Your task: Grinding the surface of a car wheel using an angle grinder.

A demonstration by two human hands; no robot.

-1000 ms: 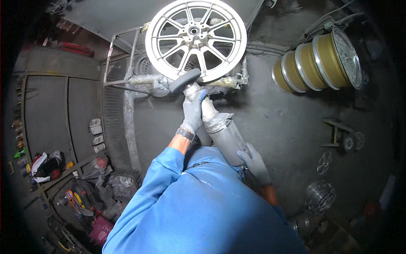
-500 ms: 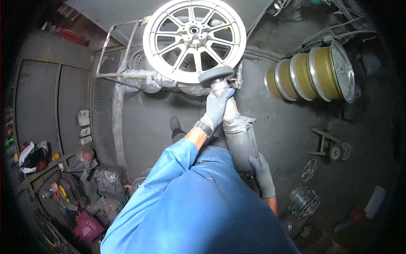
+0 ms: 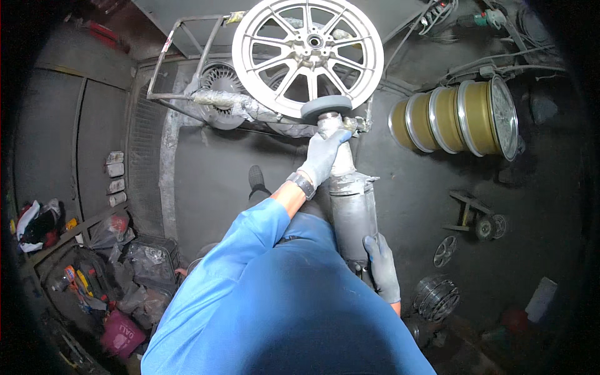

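Below the twelve-o'clock wheel (image 3: 314, 55), the left hand (image 3: 323, 156) gripped the grinder (image 3: 351, 215); the right hand (image 3: 384, 269), half-curled, clasped it too.

Gold rims (image 3: 446, 119) in row, right; pink bag (image 3: 121, 334), lower left.

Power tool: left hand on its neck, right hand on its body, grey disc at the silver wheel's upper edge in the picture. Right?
No: the head view shows the grey disc at the lower edge of the silver wheel. Left hand on the power tool's neck, right hand on its body: correct.
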